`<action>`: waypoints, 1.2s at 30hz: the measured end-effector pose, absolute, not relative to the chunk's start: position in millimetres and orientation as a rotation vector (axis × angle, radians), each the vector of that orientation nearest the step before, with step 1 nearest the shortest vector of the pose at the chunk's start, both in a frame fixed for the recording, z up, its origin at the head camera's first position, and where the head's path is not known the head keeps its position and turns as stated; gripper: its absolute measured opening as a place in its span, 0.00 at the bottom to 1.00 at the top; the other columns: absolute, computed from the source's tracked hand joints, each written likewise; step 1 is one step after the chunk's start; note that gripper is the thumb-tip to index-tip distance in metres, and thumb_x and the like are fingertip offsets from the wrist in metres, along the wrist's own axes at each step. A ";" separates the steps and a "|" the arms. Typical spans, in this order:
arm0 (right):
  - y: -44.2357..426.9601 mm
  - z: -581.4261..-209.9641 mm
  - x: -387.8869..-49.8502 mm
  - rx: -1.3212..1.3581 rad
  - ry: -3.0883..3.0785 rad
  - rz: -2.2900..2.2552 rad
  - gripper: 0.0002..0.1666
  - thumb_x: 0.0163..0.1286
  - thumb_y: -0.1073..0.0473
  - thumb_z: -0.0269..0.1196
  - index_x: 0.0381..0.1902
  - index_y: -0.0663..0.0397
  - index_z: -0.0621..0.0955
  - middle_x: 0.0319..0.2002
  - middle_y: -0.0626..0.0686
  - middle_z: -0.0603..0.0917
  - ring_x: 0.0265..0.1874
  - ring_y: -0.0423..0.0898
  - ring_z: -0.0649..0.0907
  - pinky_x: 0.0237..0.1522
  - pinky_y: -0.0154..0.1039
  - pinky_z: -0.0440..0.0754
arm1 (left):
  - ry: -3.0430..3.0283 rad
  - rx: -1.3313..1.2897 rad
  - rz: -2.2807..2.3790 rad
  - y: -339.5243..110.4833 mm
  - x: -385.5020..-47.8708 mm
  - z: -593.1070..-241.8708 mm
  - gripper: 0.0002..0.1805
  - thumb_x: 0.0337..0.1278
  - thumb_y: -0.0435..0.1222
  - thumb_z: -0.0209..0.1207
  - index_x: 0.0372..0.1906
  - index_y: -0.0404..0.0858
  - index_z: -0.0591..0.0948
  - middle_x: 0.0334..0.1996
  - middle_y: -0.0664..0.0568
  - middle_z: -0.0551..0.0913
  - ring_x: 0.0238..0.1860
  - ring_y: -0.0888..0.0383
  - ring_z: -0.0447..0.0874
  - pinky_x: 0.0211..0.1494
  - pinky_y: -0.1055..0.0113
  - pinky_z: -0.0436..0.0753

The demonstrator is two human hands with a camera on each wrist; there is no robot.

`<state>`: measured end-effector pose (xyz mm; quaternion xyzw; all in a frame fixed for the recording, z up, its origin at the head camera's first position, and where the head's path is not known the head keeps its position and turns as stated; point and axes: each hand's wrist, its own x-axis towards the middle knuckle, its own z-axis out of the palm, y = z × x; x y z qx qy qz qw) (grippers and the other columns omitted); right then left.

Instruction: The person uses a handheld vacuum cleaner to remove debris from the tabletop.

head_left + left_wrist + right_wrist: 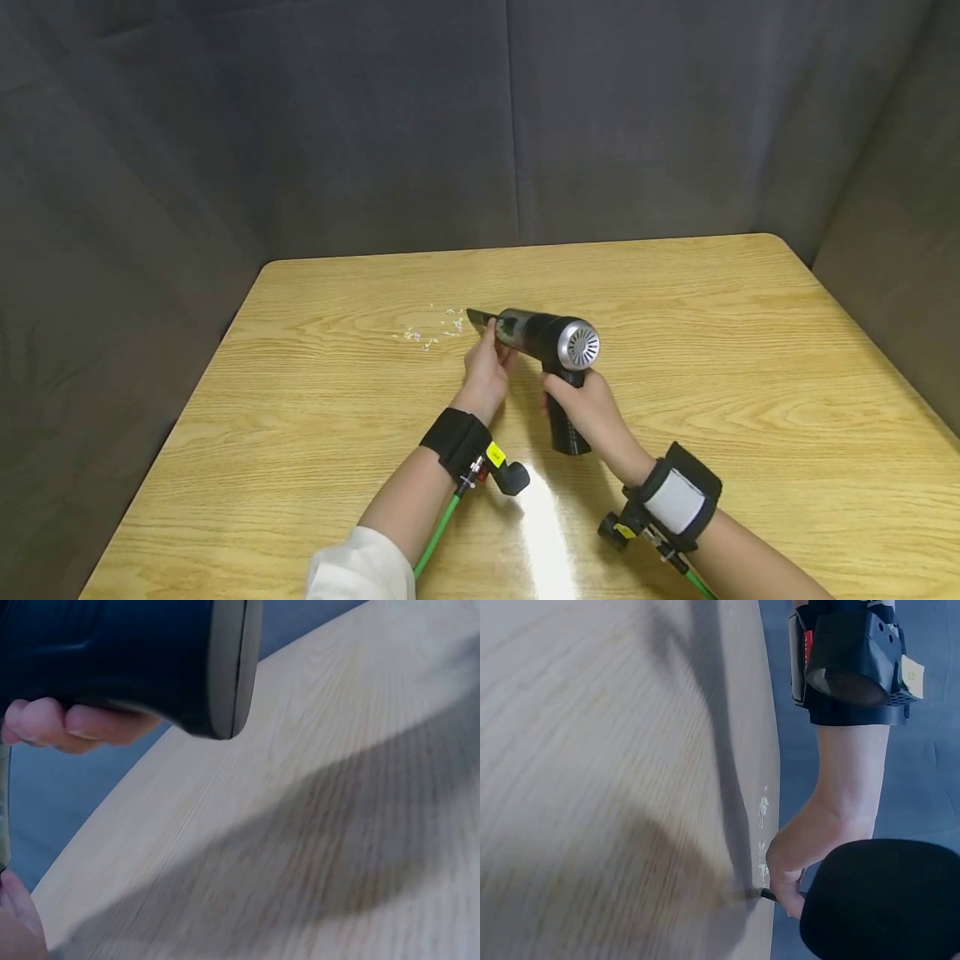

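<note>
A black handheld vacuum cleaner (543, 335), with a see-through front section and a silver vented rear cap, is held above the wooden table. My right hand (588, 408) grips its handle; those fingers (97, 726) curl round the handle in the left wrist view. My left hand (486, 371) holds the front end, thumb and fingers at the base of the flat dark nozzle (477, 318). Small pale scraps (414, 335) lie scattered on the table just left of the nozzle tip. In the right wrist view, the handle's bottom (885, 900) covers part of the left hand.
The wooden table (712, 333) has rounded far corners. Dark grey cloth (390, 125) hangs behind it and at both sides. Each wrist wears a black camera strap (455, 440) with a green cable (437, 533) running back toward the body.
</note>
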<state>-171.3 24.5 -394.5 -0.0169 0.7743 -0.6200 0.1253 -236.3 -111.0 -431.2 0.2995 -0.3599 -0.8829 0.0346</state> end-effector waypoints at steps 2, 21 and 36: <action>23.7 -396.0 -173.6 -0.055 2.257 -1.800 0.14 0.66 0.56 0.57 0.38 0.66 0.75 0.22 0.51 0.80 0.22 0.43 0.80 0.31 0.35 0.78 | -1.099 0.923 -2.709 -113.1 -238.0 -431.2 0.11 0.67 0.42 0.55 0.28 0.44 0.78 0.22 0.60 0.79 0.26 0.68 0.78 0.33 0.77 0.80; 28.3 -393.6 -165.9 -0.134 2.247 -1.763 0.13 0.65 0.58 0.57 0.37 0.67 0.76 0.20 0.48 0.79 0.21 0.42 0.79 0.30 0.35 0.79 | -1.122 0.870 -2.748 -118.6 -221.0 -430.7 0.10 0.69 0.43 0.52 0.34 0.42 0.77 0.28 0.58 0.77 0.33 0.66 0.77 0.45 0.75 0.80; 11.5 -395.6 -173.4 -0.095 2.271 -1.775 0.12 0.65 0.58 0.58 0.35 0.65 0.76 0.20 0.50 0.79 0.20 0.44 0.80 0.29 0.35 0.78 | -1.073 0.875 -2.724 -127.3 -232.1 -432.5 0.13 0.68 0.42 0.53 0.28 0.43 0.79 0.22 0.59 0.79 0.25 0.68 0.78 0.34 0.77 0.80</action>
